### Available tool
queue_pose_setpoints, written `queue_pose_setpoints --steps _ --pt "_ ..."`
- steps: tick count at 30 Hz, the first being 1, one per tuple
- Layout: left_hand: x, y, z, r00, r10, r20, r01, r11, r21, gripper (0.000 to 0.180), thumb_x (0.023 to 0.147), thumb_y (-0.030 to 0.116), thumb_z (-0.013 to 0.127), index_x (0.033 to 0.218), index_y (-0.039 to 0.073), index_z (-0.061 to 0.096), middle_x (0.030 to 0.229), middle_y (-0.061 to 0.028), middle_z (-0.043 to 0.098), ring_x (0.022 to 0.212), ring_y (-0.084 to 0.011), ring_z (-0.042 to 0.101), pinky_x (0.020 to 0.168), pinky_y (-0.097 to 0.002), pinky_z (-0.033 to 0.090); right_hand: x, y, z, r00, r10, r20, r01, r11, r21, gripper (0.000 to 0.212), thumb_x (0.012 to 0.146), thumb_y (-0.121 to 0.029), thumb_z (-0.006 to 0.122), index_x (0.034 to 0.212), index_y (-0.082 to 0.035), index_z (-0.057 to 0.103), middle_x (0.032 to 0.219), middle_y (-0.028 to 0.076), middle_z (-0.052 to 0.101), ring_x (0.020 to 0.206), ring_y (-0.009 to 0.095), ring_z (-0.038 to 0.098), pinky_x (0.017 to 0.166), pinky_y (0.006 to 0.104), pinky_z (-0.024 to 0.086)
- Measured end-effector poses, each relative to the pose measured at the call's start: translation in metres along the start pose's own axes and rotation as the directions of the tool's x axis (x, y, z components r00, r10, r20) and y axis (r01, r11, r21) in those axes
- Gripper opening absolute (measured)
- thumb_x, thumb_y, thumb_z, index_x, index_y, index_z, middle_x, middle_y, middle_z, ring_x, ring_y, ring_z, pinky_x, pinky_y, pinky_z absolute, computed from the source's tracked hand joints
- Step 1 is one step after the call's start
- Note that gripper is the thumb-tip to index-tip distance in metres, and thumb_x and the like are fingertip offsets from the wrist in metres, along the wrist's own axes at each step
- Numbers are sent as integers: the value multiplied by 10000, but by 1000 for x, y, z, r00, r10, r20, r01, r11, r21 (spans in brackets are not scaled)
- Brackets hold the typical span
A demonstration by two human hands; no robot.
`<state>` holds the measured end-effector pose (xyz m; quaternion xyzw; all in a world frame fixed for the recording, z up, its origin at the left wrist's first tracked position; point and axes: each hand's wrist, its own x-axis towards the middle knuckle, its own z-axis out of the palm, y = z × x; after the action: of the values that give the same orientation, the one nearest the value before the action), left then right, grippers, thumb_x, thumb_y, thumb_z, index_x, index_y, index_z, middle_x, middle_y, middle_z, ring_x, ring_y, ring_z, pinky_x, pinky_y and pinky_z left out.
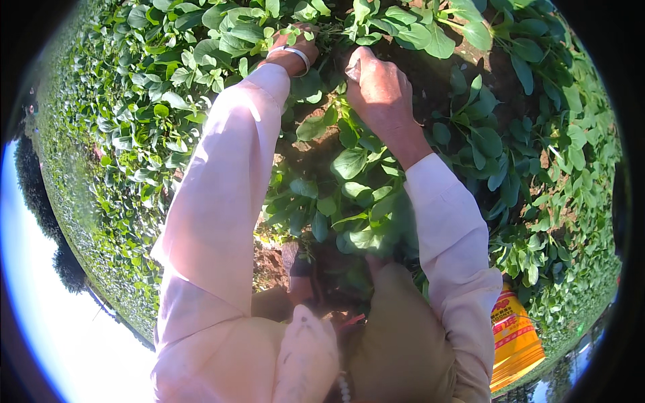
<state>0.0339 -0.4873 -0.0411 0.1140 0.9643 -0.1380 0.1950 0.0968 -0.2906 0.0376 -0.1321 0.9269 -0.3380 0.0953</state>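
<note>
My left hand (299, 50), with a pale bangle (293, 52) at the wrist, is closed among low green leaves. Small-leaved sprigs (287, 35) lie over its fingers and seem to be in its grip; the fingertips are hidden. A short way to the right, my right hand (381, 91) is closed, thumb pressed against the bent forefinger, above dark soil. Something small and pale shows at its thumb, too unclear to name. Broad-leaved green plants (351, 163) grow just below and between the two hands.
More leafy plants (487, 141) stand in shadow to the right, and dense greenery (134, 114) covers the left. A yellow-orange printed bag (516, 342) sits at lower right. My bent knees and a foot (300, 290) are close beneath, beside bare soil (269, 265).
</note>
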Motion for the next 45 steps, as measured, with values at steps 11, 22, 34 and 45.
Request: queue_pose_setpoints --steps 11,22,34,45 --pt "-117 -30 -14 725 -664 183 -240 -492 -837 246 849 213 698 1027 62 621 896 -22 631 689 -140 576 575 -274 488 -21 12 7 970 71 -233 37 902 430 189 751 -35 658 897 -69 542 695 104 639 678 325 650 600 379 494" --pt "-106 -15 -81 865 -343 -366 -98 601 -793 340 829 152 657 1144 42 592 888 -157 674 715 -262 641 656 -310 510 -3 -18 24 999 -18 38 7 961 276 162 766 -85 611 914 -46 559 755 111 655 745 357 634 663 437 508" --pt "26 -61 -5 988 -151 -42 143 976 -165 293 868 177 475 1106 115 633 1031 -154 669 928 -348 656 801 -420 534 -1 4 30 989 -13 -145 50 966 252 211 723 -58 646 895 -41 526 689 153 631 674 372 624 586 457 489" --pt "19 -67 7 901 -376 216 431 726 -535 455 806 241 480 1222 69 542 1215 -211 568 1112 -353 559 949 -410 441 40 -10 63 987 126 -103 -83 934 346 179 761 -97 632 913 -33 564 755 154 643 753 360 639 684 437 500"
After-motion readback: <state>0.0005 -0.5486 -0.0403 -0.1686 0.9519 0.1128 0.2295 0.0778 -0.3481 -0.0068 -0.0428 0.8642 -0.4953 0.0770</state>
